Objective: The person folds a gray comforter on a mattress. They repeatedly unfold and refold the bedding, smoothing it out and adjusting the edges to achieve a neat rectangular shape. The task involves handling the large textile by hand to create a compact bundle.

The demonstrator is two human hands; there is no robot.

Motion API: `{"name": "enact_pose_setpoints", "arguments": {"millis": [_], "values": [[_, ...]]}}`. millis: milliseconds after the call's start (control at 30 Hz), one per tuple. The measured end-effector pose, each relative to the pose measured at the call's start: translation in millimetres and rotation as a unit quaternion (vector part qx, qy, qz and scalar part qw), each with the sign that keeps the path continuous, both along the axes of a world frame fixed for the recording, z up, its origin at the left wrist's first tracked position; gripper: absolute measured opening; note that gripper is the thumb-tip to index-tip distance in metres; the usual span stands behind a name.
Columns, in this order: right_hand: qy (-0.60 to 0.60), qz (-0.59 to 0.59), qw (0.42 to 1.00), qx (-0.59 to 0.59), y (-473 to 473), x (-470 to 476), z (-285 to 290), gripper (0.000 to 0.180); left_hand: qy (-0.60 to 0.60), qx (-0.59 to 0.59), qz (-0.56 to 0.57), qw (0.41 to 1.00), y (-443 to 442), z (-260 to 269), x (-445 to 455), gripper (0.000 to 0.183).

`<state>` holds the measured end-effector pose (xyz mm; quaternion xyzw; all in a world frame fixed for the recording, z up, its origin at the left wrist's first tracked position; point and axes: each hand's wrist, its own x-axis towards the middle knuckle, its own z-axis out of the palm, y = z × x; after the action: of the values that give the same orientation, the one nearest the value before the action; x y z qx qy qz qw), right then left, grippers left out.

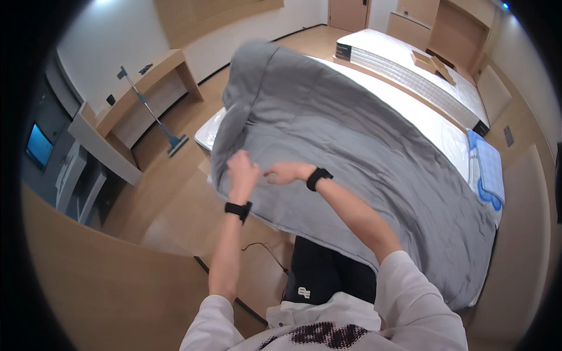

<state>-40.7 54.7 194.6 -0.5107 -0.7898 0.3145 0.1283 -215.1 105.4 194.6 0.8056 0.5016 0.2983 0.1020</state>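
A grey quilt (325, 145) lies spread over the near bed, its far left end raised and billowing. My left hand (243, 169) is curled at the quilt's left part; whether it pinches the fabric cannot be made out. Just right of it, my right hand (285, 172) is above the quilt with its fingers bent, and its hold is also unclear. Both wrists wear black bands. The quilt's near edge hangs in front of my dark shorts. Beyond it shows the white mattress (395, 92), with its corner in plastic film at the left.
A second mattress (377, 52) bears an opened cardboard box (432, 66). Folded blue bedding (489, 171) lies at the near bed's right end. A flat mop (151, 114) leans on a wooden desk (145, 87) at left. A thin cable (265, 248) crosses the floor near my legs.
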Motion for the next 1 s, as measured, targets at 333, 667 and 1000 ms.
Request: {"name": "enact_pose_setpoints", "arguments": {"millis": [333, 667, 1000], "values": [[-0.069, -0.678, 0.732, 0.016, -464.2, 107.8, -137.8, 0.036, 0.213, -0.061, -0.538, 0.813, -292.3, -80.0, 77.6, 0.084], [0.382, -0.861, 0.304, -0.140, -654.0, 22.0, -224.7, 0.061, 0.026, 0.020, -0.547, 0.837, -286.4, -52.2, 121.0, 0.038], [-0.047, -0.729, 0.680, 0.066, -576.0, -33.5, -182.8, 0.029, -0.032, 0.087, -0.393, 0.915, -208.4, 28.0, 65.7, 0.035]]}}
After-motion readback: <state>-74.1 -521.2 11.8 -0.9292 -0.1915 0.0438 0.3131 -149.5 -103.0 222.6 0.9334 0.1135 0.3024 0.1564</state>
